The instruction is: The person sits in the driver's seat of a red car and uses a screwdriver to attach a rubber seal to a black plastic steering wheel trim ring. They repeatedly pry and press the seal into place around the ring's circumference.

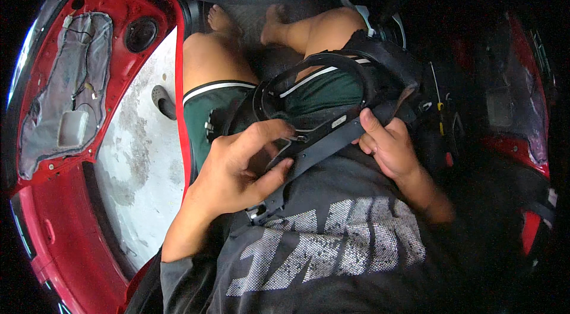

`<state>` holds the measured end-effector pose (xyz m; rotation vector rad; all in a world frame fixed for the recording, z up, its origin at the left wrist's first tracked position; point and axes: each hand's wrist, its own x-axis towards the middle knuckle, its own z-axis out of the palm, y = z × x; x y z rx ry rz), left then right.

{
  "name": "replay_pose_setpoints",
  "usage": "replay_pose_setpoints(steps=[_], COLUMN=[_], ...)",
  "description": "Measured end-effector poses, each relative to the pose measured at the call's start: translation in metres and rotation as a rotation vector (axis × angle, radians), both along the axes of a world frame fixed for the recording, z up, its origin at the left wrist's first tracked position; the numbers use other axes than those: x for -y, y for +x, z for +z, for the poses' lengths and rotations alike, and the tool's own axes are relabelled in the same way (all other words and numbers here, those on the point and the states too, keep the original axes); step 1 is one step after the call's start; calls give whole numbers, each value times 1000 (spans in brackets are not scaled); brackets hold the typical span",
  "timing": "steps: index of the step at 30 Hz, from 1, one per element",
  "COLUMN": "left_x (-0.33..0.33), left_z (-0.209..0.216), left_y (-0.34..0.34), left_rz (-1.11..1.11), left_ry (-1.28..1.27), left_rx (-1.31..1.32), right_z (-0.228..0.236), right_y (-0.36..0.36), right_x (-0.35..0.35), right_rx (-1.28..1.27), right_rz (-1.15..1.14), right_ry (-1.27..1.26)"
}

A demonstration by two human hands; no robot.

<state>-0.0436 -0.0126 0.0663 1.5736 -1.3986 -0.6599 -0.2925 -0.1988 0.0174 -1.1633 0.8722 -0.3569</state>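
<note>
Panel [326, 149], blk, clasped in R grip [386, 144], angled up-left; L grip [234, 162] arched, can't tell if holding.

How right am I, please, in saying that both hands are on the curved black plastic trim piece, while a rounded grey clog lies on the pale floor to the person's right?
The side is wrong: in the head view, the rounded grey clog lies on the pale floor to the person's left. The left hand and right hand are on the black plastic trim piece.
</note>
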Motion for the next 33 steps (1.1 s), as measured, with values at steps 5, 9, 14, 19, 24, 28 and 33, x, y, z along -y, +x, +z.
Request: replay_pose_setpoints(steps=[5,9,14,19,24,28,33], left_x=[-1,1,-4,-1,1,1,2], left_z=[-4,-17,-2,-9,-6,1,0], left_y=[12,9,5,-2,-9,-14,-12], left_rz=[-33,23,-26,-5,42,84,89], left_ry=[-5,-71,123,24,56,108,41], left_rx=[-66,-145,-151,-122,-166,-245,-146], right_z=[22,48,90,103,102,113,114], right_y=[8,1,-16,-2,12,22,29], right_x=[5,-4,-5,-17,-21,-17,-6], right_rx=[-110,-257,-242,-183,-175,-248,-191], right_rz=[184,330,357,297,405,480,453], right_ry=[-160,-445,-748,-998,-1233,-1320,-1402])
